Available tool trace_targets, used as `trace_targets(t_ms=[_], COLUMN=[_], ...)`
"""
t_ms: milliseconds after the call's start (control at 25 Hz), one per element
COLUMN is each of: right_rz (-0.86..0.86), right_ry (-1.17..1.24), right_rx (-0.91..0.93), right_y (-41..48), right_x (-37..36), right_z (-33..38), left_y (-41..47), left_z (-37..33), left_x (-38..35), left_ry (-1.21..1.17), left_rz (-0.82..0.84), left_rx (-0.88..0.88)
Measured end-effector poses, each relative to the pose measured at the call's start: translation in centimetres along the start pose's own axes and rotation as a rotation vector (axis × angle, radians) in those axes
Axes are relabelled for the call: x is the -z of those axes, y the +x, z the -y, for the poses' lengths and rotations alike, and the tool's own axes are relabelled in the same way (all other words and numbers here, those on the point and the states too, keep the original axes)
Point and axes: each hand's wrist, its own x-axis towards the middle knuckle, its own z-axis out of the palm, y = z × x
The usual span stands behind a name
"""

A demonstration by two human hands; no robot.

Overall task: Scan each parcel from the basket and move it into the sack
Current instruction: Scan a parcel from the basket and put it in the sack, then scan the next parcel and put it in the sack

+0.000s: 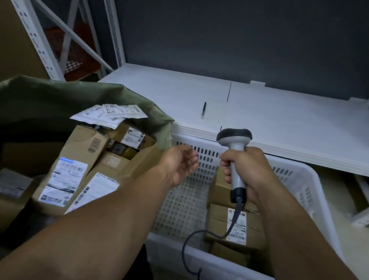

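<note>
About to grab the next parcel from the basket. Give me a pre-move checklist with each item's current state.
1. Left hand free: ok, open, holding nothing.
2. Barcode scanner in right hand: ok, gripped by its handle.
3. Parcels remaining in white basket: ok, cardboard parcels on its right side.
4. Labelled parcel with label facing up: ok.
5. Green sack mouth open: ok.
6. Room left in sack: cannot tell.

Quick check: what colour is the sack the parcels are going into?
The sack is olive green, clearest in the head view.
</note>
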Motion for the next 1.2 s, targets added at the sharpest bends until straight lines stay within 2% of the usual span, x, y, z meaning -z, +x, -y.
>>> trace_targets(t_ms=[240, 520, 720, 880, 1000, 1200], right_rz=[-0.072, -0.170, -0.092, -0.061, -0.058, -0.043], right_ry=[0.032, 0.049, 0.033, 0.018, 0.034, 0.050], right_rx=[-0.020, -0.075, -0.116, -0.148, -0.186, -0.259], right_y=[0.3, 0.1, 2.9, 5.5, 7.6, 9.4], right_x=[1.0, 3.2, 2.9, 4.1, 5.9, 7.9], right_z=[-0.9, -4.9, -5.4, -6.6, -8.2, -10.9], left_y=[2.9, 5.0, 7.1, 9.7, 11.6, 15.1], left_z=[3.5, 6.7, 10.1, 14.2, 17.1, 22.0], left_x=[-1.0, -1.9, -1.7, -1.4, -1.9, -2.9], left_ry=[0.059, 0.313, 0.561, 0.682, 0.678, 0.589], left_rz=[0.043, 0.022, -0.070, -0.121, -0.139, -0.120], left_rx=[0.125, 0.193, 0.236, 0.339, 0.439, 0.483])
